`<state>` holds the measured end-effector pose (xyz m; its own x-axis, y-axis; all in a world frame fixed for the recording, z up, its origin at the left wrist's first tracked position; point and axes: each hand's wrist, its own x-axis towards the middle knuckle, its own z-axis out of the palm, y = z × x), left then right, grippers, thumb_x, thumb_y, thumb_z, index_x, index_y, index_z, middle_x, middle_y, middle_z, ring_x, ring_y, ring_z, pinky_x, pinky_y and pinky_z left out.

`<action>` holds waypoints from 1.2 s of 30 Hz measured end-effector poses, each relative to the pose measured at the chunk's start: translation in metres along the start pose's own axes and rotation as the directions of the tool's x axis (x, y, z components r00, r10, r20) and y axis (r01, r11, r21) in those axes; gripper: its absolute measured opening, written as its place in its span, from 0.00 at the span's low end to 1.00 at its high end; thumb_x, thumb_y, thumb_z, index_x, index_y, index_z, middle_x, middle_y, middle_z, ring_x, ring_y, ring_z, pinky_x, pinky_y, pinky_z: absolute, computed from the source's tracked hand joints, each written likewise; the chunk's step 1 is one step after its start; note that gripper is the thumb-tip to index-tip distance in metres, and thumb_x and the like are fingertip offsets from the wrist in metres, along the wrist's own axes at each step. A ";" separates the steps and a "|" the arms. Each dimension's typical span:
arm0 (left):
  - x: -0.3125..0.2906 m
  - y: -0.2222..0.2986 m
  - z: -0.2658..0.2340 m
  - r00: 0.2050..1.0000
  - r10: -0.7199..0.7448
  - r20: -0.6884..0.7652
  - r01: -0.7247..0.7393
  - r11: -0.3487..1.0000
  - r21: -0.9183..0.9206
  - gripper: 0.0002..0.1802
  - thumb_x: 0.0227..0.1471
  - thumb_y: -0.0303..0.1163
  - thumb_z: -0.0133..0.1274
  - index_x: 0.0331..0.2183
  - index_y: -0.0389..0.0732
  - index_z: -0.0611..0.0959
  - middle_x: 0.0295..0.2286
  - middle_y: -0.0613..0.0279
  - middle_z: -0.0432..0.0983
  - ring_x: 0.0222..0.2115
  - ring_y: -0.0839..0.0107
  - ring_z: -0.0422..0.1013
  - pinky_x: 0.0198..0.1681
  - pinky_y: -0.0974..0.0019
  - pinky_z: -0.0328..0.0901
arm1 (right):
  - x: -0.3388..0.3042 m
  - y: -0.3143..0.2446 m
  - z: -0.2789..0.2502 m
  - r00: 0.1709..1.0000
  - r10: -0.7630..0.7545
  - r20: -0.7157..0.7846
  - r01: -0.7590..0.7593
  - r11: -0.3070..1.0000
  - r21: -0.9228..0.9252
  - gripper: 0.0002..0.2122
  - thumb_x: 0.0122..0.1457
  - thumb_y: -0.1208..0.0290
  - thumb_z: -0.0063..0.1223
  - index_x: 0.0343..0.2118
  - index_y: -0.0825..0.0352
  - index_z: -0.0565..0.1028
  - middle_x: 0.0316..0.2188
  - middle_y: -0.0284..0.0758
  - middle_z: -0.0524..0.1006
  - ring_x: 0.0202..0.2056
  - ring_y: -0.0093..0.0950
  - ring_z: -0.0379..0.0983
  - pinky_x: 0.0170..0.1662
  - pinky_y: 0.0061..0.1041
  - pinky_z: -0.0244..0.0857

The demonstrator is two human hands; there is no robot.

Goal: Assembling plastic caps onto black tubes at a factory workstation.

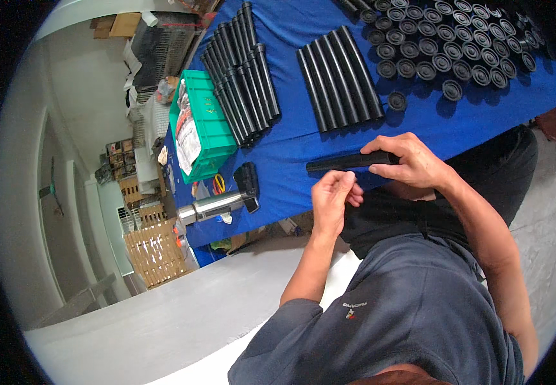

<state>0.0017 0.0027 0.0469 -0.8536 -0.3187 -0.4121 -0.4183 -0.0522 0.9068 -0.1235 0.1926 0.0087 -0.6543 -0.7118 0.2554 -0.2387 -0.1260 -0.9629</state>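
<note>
A short black tube [339,163] lies roughly level just above the near edge of the blue-covered table. My right hand [412,162] is closed round its right end, thumb on the near side and fingers on the far side. Just below the tube's left part, my left hand [334,197] has its thumb and fingers pinched together. Whatever they hold, if anything, is too small to make out. Beyond the tube, several black tubes [339,77] lie side by side in a row. One round black cap-like piece [396,101] rests beside that row, to its right.
Many round black pieces [445,32] cover the table's far right. Black tubes with wider ends [243,77] are stacked at the far left, against a green crate [209,128] holding papers. A tool with a silver cylinder [217,206] lies at the left on the blue cloth [278,186].
</note>
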 end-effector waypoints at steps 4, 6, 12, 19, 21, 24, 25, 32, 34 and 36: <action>0.011 0.027 0.007 0.676 0.691 0.258 -0.538 0.223 0.812 0.22 0.42 0.25 0.67 0.41 0.37 0.77 0.39 0.53 0.77 0.40 0.63 0.74 0.43 0.62 0.70 | 0.000 0.004 0.000 1.000 -0.022 0.000 0.022 1.000 -0.014 0.18 0.52 0.68 0.62 0.45 0.70 0.75 0.33 0.45 0.80 0.34 0.39 0.79 0.37 0.33 0.69; 0.022 0.036 0.011 0.614 0.685 0.391 -0.553 0.021 0.833 0.28 0.40 0.21 0.65 0.46 0.37 0.74 0.40 0.51 0.77 0.44 0.62 0.74 0.48 0.62 0.68 | 0.002 -0.003 -0.001 1.000 0.027 0.001 -0.027 0.999 0.045 0.19 0.51 0.69 0.62 0.46 0.70 0.75 0.32 0.44 0.80 0.32 0.37 0.79 0.37 0.32 0.69; 0.030 0.035 -0.005 0.917 0.328 0.228 -0.382 0.551 0.743 0.20 0.43 0.20 0.62 0.41 0.36 0.75 0.33 0.57 0.79 0.36 0.70 0.75 0.42 0.66 0.69 | -0.001 0.002 -0.001 1.000 0.005 0.022 -0.009 0.987 0.162 0.20 0.53 0.72 0.61 0.50 0.66 0.75 0.26 0.41 0.79 0.26 0.31 0.76 0.33 0.29 0.68; 0.023 0.042 -0.028 0.942 -0.014 0.335 -0.198 0.783 0.590 0.19 0.47 0.29 0.66 0.40 0.34 0.77 0.34 0.64 0.77 0.35 0.76 0.72 0.43 0.70 0.66 | -0.005 0.004 0.002 0.999 -0.029 -0.025 0.035 0.963 0.266 0.21 0.54 0.63 0.63 0.49 0.66 0.76 0.29 0.42 0.81 0.31 0.34 0.79 0.36 0.31 0.69; 0.024 0.042 -0.032 0.934 -0.007 0.358 -0.185 0.847 0.498 0.21 0.47 0.30 0.66 0.42 0.33 0.78 0.37 0.62 0.77 0.37 0.74 0.71 0.42 0.69 0.66 | -0.005 0.005 0.001 1.000 -0.019 -0.005 0.020 0.970 0.242 0.20 0.54 0.66 0.63 0.48 0.69 0.77 0.28 0.40 0.80 0.30 0.30 0.77 0.36 0.29 0.70; 0.030 0.051 -0.036 0.893 0.026 0.449 -0.309 0.762 0.570 0.23 0.48 0.30 0.65 0.45 0.34 0.79 0.41 0.61 0.74 0.42 0.73 0.70 0.45 0.69 0.65 | -0.004 0.007 -0.002 1.000 -0.014 0.008 0.011 0.964 0.267 0.17 0.54 0.61 0.63 0.43 0.67 0.78 0.26 0.40 0.80 0.28 0.32 0.78 0.32 0.30 0.68; 0.031 0.051 -0.037 0.893 0.023 0.450 -0.308 0.760 0.573 0.23 0.48 0.30 0.65 0.45 0.34 0.79 0.41 0.61 0.74 0.42 0.73 0.70 0.45 0.69 0.65 | -0.004 0.010 0.000 1.000 -0.014 0.005 0.012 0.963 0.269 0.17 0.54 0.61 0.63 0.43 0.67 0.78 0.26 0.40 0.80 0.28 0.32 0.78 0.32 0.30 0.68; 0.029 0.043 -0.027 0.937 0.017 0.349 -0.196 0.852 0.485 0.26 0.46 0.27 0.66 0.47 0.35 0.75 0.39 0.61 0.75 0.40 0.73 0.70 0.45 0.68 0.65 | -0.003 0.009 0.001 0.999 -0.036 -0.038 0.043 0.979 0.199 0.16 0.53 0.61 0.64 0.39 0.68 0.78 0.24 0.41 0.79 0.26 0.33 0.77 0.30 0.31 0.68; 0.031 0.041 -0.029 0.949 -0.012 0.315 -0.161 0.841 0.517 0.22 0.45 0.25 0.66 0.42 0.35 0.75 0.37 0.63 0.76 0.38 0.74 0.71 0.46 0.68 0.65 | -0.003 0.007 0.000 0.999 -0.029 -0.045 0.037 0.983 0.179 0.17 0.53 0.62 0.64 0.40 0.69 0.78 0.23 0.41 0.79 0.26 0.33 0.77 0.30 0.31 0.68; 0.031 0.044 -0.026 0.946 -0.046 0.321 -0.133 0.849 0.512 0.22 0.46 0.26 0.66 0.43 0.35 0.75 0.36 0.63 0.76 0.38 0.75 0.71 0.46 0.68 0.65 | -0.003 0.006 -0.001 0.997 -0.045 -0.060 0.057 0.975 0.214 0.18 0.52 0.63 0.64 0.42 0.69 0.78 0.23 0.42 0.79 0.27 0.34 0.78 0.31 0.32 0.69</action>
<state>-0.0352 -0.0340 0.0759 -0.8880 0.0046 -0.4598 -0.4008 0.4823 0.7790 -0.1233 0.1946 0.0024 -0.6849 -0.6627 0.3030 -0.1161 -0.3113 -0.9432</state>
